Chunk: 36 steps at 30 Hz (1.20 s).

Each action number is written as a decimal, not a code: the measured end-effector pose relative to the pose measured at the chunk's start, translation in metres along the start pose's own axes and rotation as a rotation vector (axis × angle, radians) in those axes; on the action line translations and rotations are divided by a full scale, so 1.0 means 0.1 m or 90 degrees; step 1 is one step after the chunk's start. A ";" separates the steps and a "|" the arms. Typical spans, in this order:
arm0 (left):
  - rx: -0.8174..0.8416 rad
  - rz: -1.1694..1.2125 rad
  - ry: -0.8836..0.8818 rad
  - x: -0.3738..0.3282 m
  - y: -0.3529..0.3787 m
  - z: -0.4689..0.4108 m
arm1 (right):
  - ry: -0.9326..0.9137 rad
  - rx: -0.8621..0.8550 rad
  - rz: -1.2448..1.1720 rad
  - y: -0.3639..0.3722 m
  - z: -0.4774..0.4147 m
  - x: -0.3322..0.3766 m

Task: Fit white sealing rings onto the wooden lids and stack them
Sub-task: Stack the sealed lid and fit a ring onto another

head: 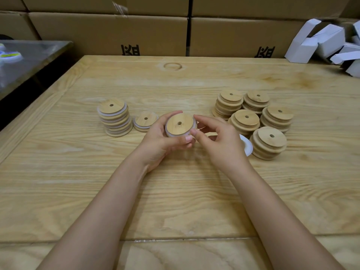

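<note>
My left hand (163,139) grips a round wooden lid (179,124) with a centre hole, held above the table; a white sealing ring shows along its lower edge. My right hand (216,139) touches the lid's right rim with its fingertips, fingers curled. To the left stands a tall stack of lids with white rings (115,117), and beside it a short stack (145,121). On the right are several stacks of bare wooden lids (253,117). Loose white rings (246,145) lie behind my right hand, partly hidden.
The wooden table (175,191) stretches wide in front. Cardboard boxes (136,30) wall the back. Folded white cartons (327,41) pile at the back right. A metal table (29,55) with bagged items stands at the left.
</note>
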<state>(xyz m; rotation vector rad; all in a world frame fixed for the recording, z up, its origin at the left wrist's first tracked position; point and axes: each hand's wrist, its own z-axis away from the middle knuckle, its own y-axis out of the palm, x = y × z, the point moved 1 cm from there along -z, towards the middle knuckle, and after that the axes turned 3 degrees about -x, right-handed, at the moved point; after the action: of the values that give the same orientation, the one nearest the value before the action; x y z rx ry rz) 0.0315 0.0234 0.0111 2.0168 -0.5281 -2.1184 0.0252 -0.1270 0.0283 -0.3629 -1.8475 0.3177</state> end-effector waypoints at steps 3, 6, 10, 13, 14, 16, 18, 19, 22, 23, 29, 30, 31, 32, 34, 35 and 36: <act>-0.097 -0.082 0.032 0.02 -0.01 -0.03 | -0.031 0.004 0.043 0.01 0.01 0.01; -0.248 -0.291 0.119 0.03 -0.10 -0.10 | -0.077 0.019 0.106 0.03 0.04 0.02; -0.375 -0.540 0.218 0.02 -0.22 -0.11 | -0.172 0.069 0.212 0.09 0.10 0.04; -0.427 -0.629 0.271 0.04 -0.26 -0.10 | -0.219 0.115 0.282 0.12 0.15 0.07; -0.439 -0.653 0.272 0.05 -0.27 -0.10 | -0.229 0.141 0.293 0.13 0.16 0.09; -0.461 -0.690 0.254 0.07 -0.30 -0.10 | -0.255 0.189 0.320 0.15 0.18 0.10; -0.476 -0.722 0.226 0.08 -0.32 -0.11 | -0.273 0.217 0.351 0.16 0.19 0.11; -0.481 -0.739 0.214 0.09 -0.33 -0.11 | -0.277 0.225 0.359 0.16 0.20 0.12; -0.482 -0.800 0.185 0.08 -0.34 -0.10 | -0.285 0.241 0.364 0.16 0.20 0.13; -0.479 -0.817 0.178 0.08 -0.34 -0.10 | -0.288 0.245 0.364 0.15 0.20 0.13; -0.487 -0.818 0.183 0.07 -0.34 -0.07 | -0.306 0.252 0.351 0.17 0.22 0.14; -0.489 -0.820 0.189 0.07 -0.33 -0.07 | -0.306 0.256 0.348 0.17 0.22 0.14; -0.493 -0.823 0.197 0.07 -0.33 -0.06 | -0.306 0.261 0.344 0.17 0.23 0.14; -0.497 -0.824 0.203 0.06 -0.33 -0.06 | -0.308 0.265 0.341 0.18 0.23 0.14; -0.504 -0.818 0.212 0.06 -0.33 -0.06 | -0.315 0.267 0.339 0.18 0.23 0.14; -0.507 -0.817 0.214 0.05 -0.34 -0.06 | -0.317 0.265 0.338 0.18 0.23 0.14; -0.509 -0.818 0.215 0.05 -0.34 -0.06 | -0.320 0.264 0.337 0.18 0.23 0.14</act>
<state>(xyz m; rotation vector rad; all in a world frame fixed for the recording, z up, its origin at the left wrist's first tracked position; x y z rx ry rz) 0.0415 0.0520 -0.0064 2.1983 1.7716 -1.7132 0.0011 -0.1056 0.0261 -0.5105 -2.0771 1.2267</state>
